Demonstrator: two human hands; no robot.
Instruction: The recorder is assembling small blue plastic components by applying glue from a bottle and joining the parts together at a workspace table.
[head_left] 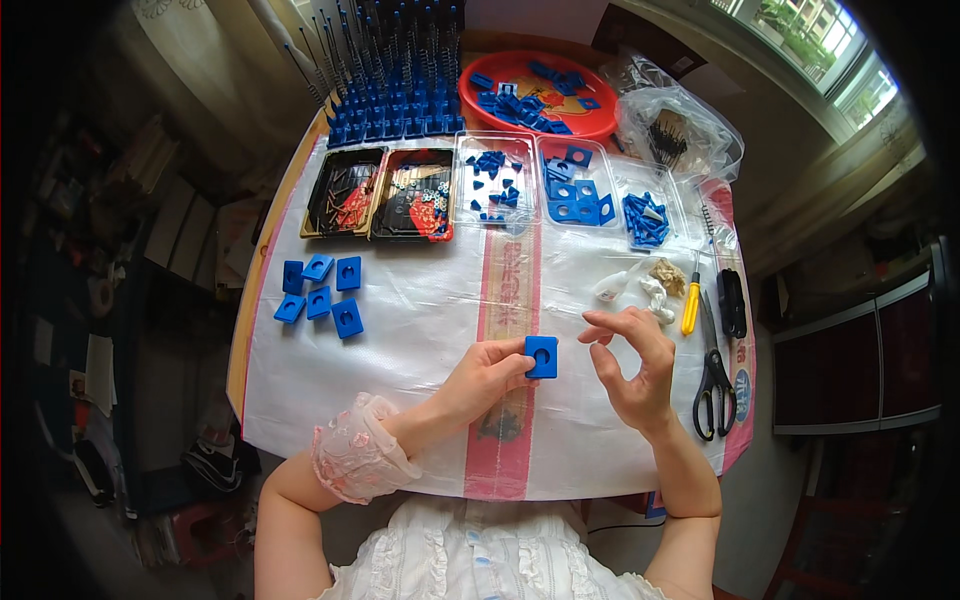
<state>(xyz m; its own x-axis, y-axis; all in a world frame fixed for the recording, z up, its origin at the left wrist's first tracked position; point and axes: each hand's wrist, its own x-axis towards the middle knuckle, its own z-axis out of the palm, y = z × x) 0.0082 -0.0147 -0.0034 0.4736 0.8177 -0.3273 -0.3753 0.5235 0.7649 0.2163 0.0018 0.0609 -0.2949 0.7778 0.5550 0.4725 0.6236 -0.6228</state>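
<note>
In the head view, a pale sheet (400, 300), which looks like woven plastic, covers the table; it is a little shiny and wrinkled, and a pink-edged band (495, 450) goes down its middle. Two black trays (325, 175) have glossy walls and contain small loose parts, too tiny to describe well. To their right, three trays of thin clear plastic (462, 180) hold blue wedge-like bits (487, 164), flat plates (574, 190) with round holes, and slender pins (645, 222). Behind is a round, smooth red basin (592, 122).

The left hand (485, 380), with a ruffled pink lace sleeve (362, 450) on its forearm, grasps a blue block (541, 358) by the left edge, between thumb and fingers, over the band. The right hand (640, 375) is released, near the block, with thumb and forefinger curved apart.

The blue block is smooth and nearly rectangular, its corners softly rounded, with a roundish opening in the face; how deep, I cannot tell. Six similar blue pieces (318, 302) lie well apart, on the left of the sheet.
</note>
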